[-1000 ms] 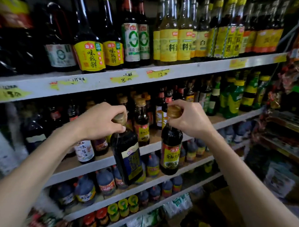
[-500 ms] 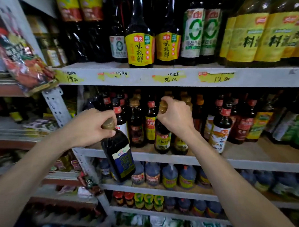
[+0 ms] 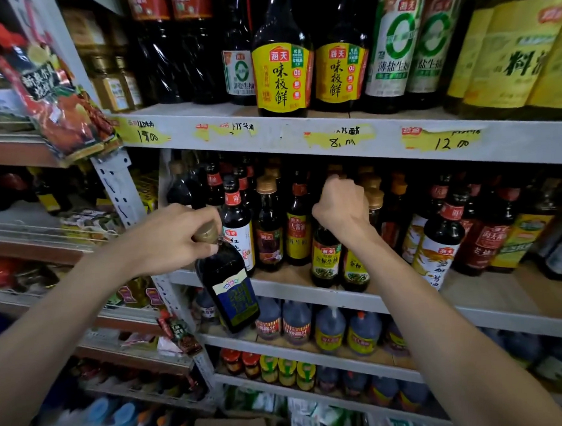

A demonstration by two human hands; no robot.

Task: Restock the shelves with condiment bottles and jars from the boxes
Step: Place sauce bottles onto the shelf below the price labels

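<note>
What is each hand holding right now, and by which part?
The left hand grips the blue-labelled bottle by its cap. The right hand grips the yellow-labelled bottle by its top, which the hand hides.

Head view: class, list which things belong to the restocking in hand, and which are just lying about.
In use: left hand, blue-label bottle, right hand, yellow-label bottle, middle shelf.
Lying about: red snack packet, price tags, small jars below.
</note>
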